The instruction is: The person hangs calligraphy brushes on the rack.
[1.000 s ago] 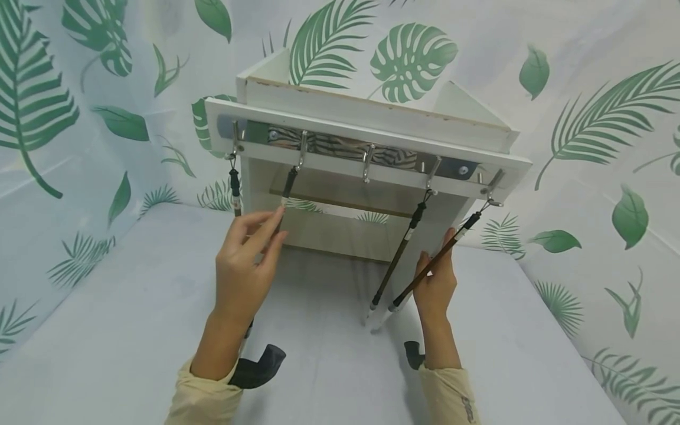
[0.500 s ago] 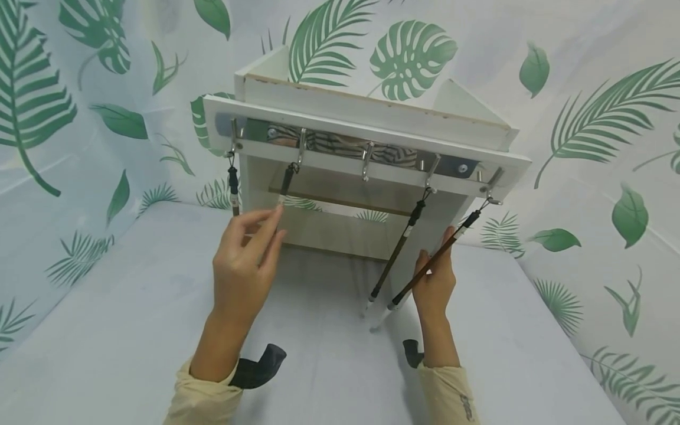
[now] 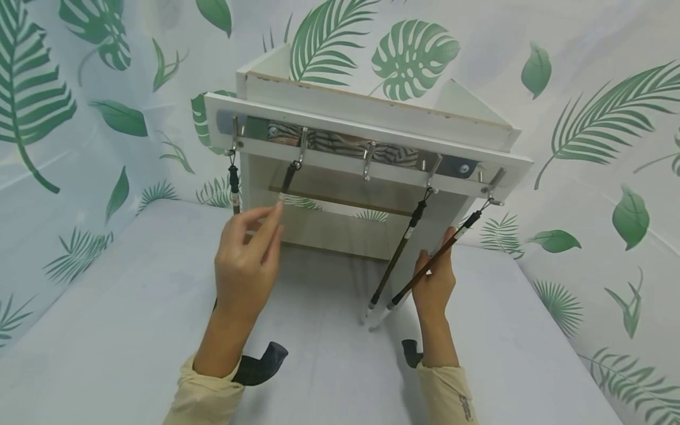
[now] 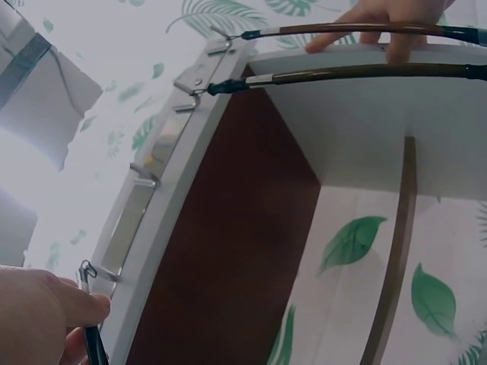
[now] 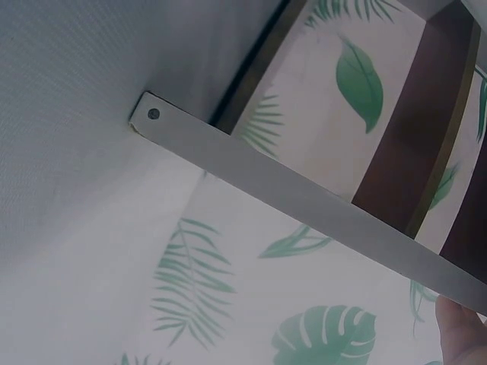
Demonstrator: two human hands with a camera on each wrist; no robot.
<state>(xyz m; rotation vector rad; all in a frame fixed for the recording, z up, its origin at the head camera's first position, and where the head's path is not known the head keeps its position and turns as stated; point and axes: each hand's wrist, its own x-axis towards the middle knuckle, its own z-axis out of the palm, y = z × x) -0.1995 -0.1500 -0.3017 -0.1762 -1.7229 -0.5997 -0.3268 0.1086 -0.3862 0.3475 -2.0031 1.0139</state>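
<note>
Pinching a slim brush (image 3: 288, 177) just below its dark upper end, our left hand (image 3: 247, 260) is bringing its loop (image 3: 296, 166) against the second hook (image 3: 303, 144) from our left; we cannot tell whether it is encircling the metal; our right hand (image 3: 435, 286) is gripping the white rack (image 3: 372, 112) by its right side panel; a lone brush (image 3: 234, 183) is hanging far left, two others (image 3: 397, 254) on the right.

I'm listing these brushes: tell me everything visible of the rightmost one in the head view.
The rightmost brush has a black top with a cord loop, pale label, slim brown shaft that looks like wood, black lower collar and pale tip. It hangs from the end hook, slanting down-left in that view, passing in front of the right hand; whether they touch is unclear.
</note>
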